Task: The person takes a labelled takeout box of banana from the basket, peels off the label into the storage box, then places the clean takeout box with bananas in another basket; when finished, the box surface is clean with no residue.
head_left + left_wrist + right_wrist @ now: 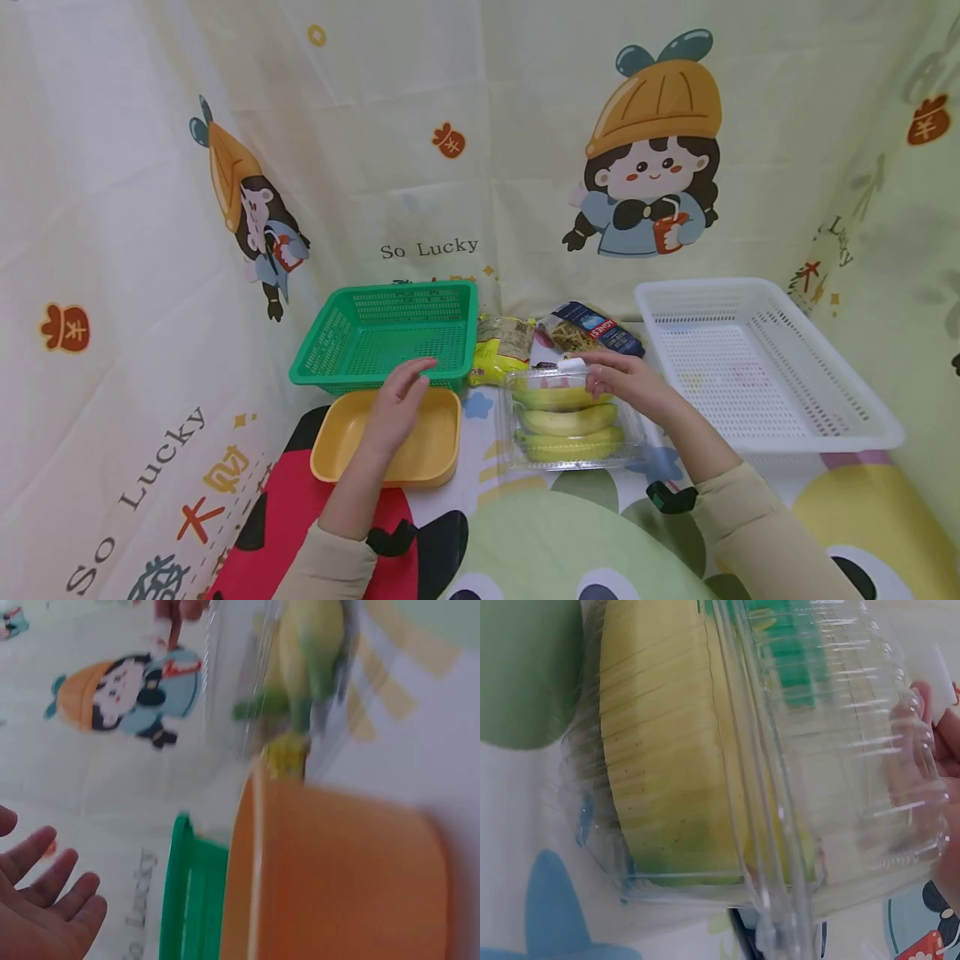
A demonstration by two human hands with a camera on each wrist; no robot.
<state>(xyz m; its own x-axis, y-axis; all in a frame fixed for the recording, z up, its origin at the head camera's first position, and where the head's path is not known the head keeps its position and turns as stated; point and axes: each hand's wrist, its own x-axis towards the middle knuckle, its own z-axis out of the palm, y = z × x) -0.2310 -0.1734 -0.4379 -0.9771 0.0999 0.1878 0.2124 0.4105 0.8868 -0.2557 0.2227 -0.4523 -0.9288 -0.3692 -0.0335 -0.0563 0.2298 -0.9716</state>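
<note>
A clear plastic clamshell box (637, 433) with several yellow-green bananas (567, 419) inside lies in the middle. My right hand (630, 383) is at its far edge; in the right wrist view its curled fingers (945, 769) grip the clear rim, beside a small white piece (932, 679). Over the yellow-orange plastic basin (427, 454) hovers my left hand (397, 406), its loosely bent fingers holding nothing. The left wrist view also shows that hand (49, 900) apart from the basin.
Behind the basin stands a green slotted basket (386, 342). A yellow snack bag (501, 350) and a dark blue pasta packet (592, 327) lie behind the box. To the right sits a white basket (750, 400). A printed cloth (525, 125) hangs at the back.
</note>
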